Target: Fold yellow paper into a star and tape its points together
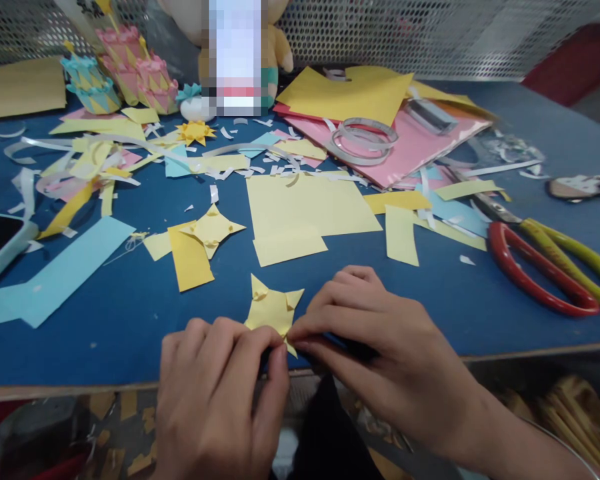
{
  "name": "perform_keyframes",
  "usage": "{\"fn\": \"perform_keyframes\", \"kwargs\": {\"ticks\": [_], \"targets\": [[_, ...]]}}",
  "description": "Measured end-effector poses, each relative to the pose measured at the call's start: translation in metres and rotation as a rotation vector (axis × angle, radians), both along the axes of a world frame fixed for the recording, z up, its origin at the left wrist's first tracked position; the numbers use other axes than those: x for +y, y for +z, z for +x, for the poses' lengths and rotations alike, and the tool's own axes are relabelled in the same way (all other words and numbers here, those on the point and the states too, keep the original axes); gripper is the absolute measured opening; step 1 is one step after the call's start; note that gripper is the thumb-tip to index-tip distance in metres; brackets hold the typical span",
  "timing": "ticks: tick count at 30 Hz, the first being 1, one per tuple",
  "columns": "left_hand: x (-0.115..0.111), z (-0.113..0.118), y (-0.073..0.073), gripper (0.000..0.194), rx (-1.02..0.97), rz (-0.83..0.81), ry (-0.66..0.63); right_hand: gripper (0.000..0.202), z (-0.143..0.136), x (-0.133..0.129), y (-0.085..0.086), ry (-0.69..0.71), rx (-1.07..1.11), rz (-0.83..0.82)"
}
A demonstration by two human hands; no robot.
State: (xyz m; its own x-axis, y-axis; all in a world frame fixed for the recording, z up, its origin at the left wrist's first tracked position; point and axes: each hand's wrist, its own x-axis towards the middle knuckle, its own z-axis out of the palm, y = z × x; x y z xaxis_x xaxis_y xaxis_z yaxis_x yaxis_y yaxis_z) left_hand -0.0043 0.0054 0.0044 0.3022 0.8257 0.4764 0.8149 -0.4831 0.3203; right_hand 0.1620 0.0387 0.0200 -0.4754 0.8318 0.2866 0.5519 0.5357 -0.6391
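Near the table's front edge lies a yellow paper star [273, 310] with small curled folds at its points. My left hand [225, 380] pinches its lower edge between thumb and forefinger. From the other side my right hand [375, 347] grips the lower right point of the same star, fingertips almost touching the left ones. The star's lower left part is hidden behind my left fingers. A second yellow paper star [213, 230], with similar folded points, rests farther back, partly on a darker yellow paper strip [191, 260].
Pale yellow sheets [310, 207] lie mid-table. Red-and-yellow-handled scissors [545, 267] are at right, blue paper strips [83, 273] and a phone [3, 247] at left. Scraps, a tape coil [365, 140], coloured sheets [350, 90] and small paper cakes [155, 83] fill the back, before a mesh panel [405, 40].
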Motion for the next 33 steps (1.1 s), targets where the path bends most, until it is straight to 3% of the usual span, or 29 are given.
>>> {"fn": "perform_keyframes", "kwargs": {"ticks": [17,25,33], "targets": [[0.0,0.0,0.0,0.006,-0.004,-0.01,0.0,0.015,0.001,0.001,0.001,-0.02,0.019,-0.067],[0.0,-0.001,-0.001,0.006,0.009,-0.001,-0.013,0.015,0.001,0.008,0.007,0.046,-0.071,-0.161],[0.005,-0.004,0.004,0.006,0.076,-0.028,-0.052,0.017,0.0,0.016,0.019,0.172,-0.269,-0.109]]}}
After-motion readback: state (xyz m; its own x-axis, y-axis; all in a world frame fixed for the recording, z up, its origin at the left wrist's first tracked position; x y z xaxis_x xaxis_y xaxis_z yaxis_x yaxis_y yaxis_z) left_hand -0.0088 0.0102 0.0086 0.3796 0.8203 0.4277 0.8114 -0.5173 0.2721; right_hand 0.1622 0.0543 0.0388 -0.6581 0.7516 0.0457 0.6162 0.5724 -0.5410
